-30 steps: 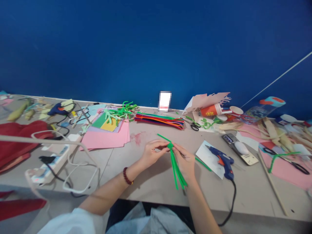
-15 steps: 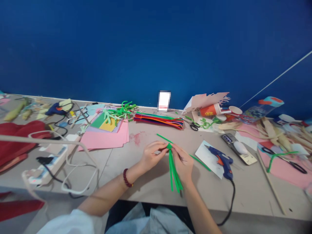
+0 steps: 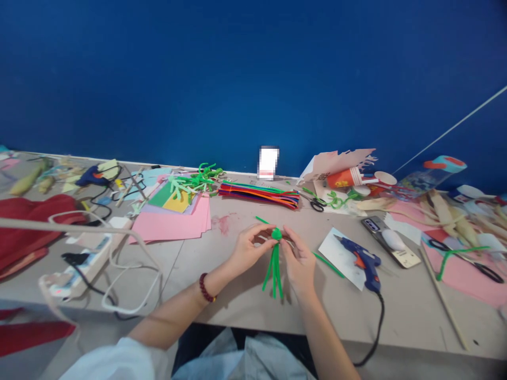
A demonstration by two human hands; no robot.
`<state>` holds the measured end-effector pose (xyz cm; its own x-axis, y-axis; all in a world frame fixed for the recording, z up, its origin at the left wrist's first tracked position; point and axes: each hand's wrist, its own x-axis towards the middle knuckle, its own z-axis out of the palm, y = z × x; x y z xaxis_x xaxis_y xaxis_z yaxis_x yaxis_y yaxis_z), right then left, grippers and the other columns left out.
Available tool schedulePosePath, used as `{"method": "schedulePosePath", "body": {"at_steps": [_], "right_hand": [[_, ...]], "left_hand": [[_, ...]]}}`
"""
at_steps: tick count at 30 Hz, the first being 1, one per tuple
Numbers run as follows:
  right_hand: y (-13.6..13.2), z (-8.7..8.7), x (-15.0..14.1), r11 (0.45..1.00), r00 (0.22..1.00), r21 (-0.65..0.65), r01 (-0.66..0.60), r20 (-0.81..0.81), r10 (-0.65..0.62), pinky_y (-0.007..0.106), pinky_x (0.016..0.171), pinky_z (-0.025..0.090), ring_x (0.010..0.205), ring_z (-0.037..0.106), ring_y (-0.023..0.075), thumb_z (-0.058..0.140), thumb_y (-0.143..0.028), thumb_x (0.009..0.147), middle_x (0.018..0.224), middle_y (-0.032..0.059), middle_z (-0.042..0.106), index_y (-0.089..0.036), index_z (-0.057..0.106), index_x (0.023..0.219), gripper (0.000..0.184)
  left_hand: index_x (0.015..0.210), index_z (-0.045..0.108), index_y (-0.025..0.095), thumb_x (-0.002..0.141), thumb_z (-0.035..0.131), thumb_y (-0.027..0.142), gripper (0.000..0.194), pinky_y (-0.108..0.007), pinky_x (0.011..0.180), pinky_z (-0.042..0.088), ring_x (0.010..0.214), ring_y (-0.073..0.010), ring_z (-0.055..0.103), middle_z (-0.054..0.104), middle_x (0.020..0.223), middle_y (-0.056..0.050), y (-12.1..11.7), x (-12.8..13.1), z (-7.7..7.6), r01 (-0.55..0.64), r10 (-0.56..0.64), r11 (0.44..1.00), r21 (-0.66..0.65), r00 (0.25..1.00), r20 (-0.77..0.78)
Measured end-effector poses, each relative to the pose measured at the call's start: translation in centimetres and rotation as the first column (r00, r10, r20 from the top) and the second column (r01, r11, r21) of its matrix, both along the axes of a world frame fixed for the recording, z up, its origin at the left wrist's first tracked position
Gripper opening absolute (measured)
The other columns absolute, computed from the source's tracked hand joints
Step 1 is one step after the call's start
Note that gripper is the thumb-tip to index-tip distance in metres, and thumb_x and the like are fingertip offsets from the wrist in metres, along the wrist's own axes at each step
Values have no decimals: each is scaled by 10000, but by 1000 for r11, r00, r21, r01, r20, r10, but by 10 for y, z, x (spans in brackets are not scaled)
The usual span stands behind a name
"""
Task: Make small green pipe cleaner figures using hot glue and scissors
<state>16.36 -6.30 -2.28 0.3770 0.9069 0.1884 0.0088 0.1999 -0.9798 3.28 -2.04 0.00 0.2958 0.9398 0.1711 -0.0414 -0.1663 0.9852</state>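
Blue wall (image 3: 237, 79) filling the back, long greyish table (image 3: 237, 311) running along it, clutter lying to both sides. Torn pink sheet (image 3: 332, 162) leaning near the wall, showing dark print, too small to read; orange cups (image 3: 344, 179) lying by it, yellow lettering also unreadable. Left hand (image 3: 250, 249) pinching the green bundle (image 3: 277, 234) at its head, thumb and fingertips closing; right hand (image 3: 299, 259) pinching from the other side. Bundle sitting mid-table, head pointing wallward, long axis running near-far, strands fanning toward the person
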Motion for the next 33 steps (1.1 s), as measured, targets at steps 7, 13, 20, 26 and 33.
{"method": "schedulePosePath", "body": {"at_steps": [7,13,20,26,33], "right_hand": [[2,3,-1,993,993,43,-114,32,113,288,774,531,926,607,173,591,-265,796,1039,71,591,-240,647,1072,283],[4,0,0,995,995,49,-91,-38,93,301,755,533,873,605,166,625,-259,768,1000,61,598,-223,639,1007,242],[2,2,-2,997,991,25,-76,-105,78,296,685,548,768,622,149,623,-262,766,929,35,635,-223,595,974,214],[2,5,2,994,985,113,-9,172,-11,333,782,529,903,618,184,584,-253,800,1045,75,638,-202,630,953,168],[3,0,11,984,917,169,51,382,-113,375,816,518,915,628,209,572,-264,813,989,87,674,-209,664,983,201]], "left_hand": [[881,585,145,639,747,274,319,-204,595,465,649,-102,580,639,732,-14,6,5,-4,88,-5,958,-272,957,290],[711,495,146,614,772,257,314,-176,573,410,561,-61,538,591,642,32,6,5,-1,212,-35,899,-383,907,420],[796,588,138,572,797,200,313,-218,678,466,660,-95,601,643,732,1,7,6,-7,321,-78,849,-420,863,499],[849,665,137,582,791,216,306,-217,692,481,690,-102,616,683,765,-25,10,6,-9,195,-2,885,-424,910,414],[854,707,133,558,802,238,328,-253,737,500,692,-118,642,718,831,-54,6,5,-5,193,9,846,-497,927,375]]}}
